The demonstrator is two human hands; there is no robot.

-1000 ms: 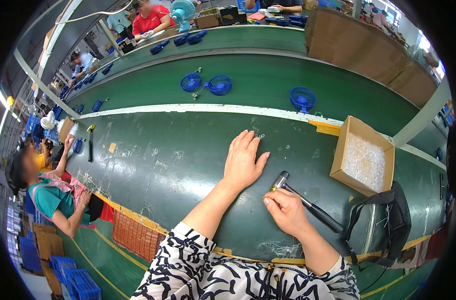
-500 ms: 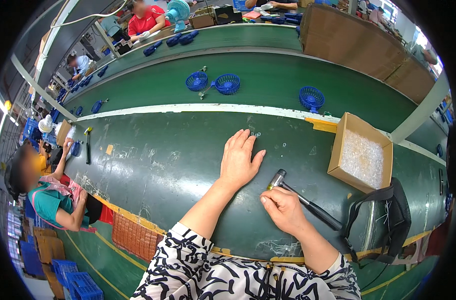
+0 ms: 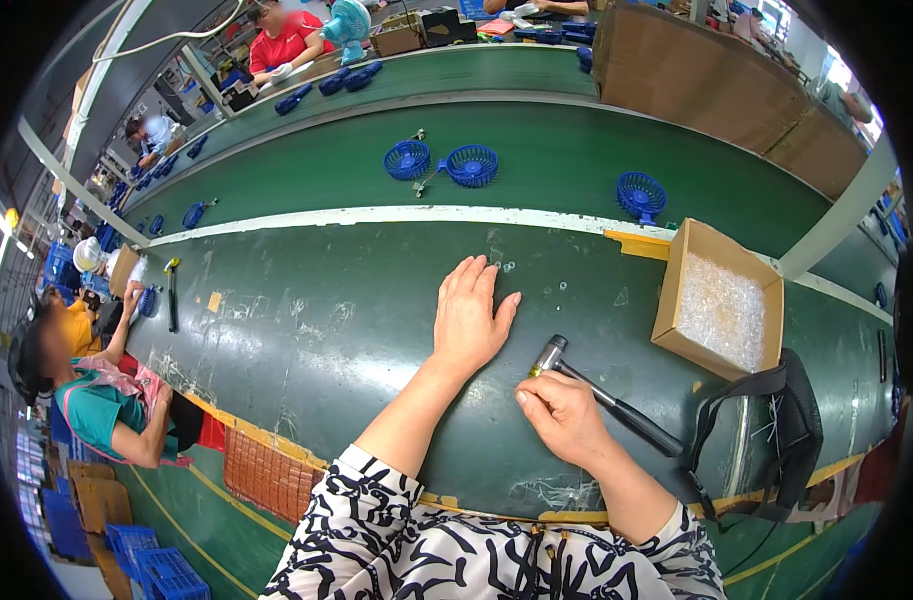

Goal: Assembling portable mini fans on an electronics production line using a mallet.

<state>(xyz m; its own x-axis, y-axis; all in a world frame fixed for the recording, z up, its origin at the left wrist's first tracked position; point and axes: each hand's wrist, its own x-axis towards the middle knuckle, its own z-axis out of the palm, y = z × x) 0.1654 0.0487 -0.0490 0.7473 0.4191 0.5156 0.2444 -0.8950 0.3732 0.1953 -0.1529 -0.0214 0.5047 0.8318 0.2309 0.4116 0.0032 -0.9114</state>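
Note:
My left hand (image 3: 468, 315) lies flat on the dark green workbench (image 3: 366, 320), fingers stretched forward and thumb out to the side. Just beyond its fingertips are small clear rings (image 3: 508, 267); another ring (image 3: 562, 286) sits farther right. Closer to me, my right hand (image 3: 564, 418) is curled closed with the thumb pressed on the fingers. Whatever it may pinch is hidden. A hammer (image 3: 641, 425) with a black grip rests on the bench right beside that hand, its metal head showing past the knuckles, partly covered by them.
On the right stands a cardboard box (image 3: 671, 320) of small clear plastic pieces, with a black strapped bag (image 3: 801, 425) beside it. Past the white ledge, a green conveyor carries blue fan-guard-like parts (image 3: 471, 166). Another hammer (image 3: 172, 295) lies left, near a seated co-worker (image 3: 116, 410).
The blue parts on the nearer conveyor have moved right. My left hand has shifted very slightly left in the picture; both hands keep their poses.

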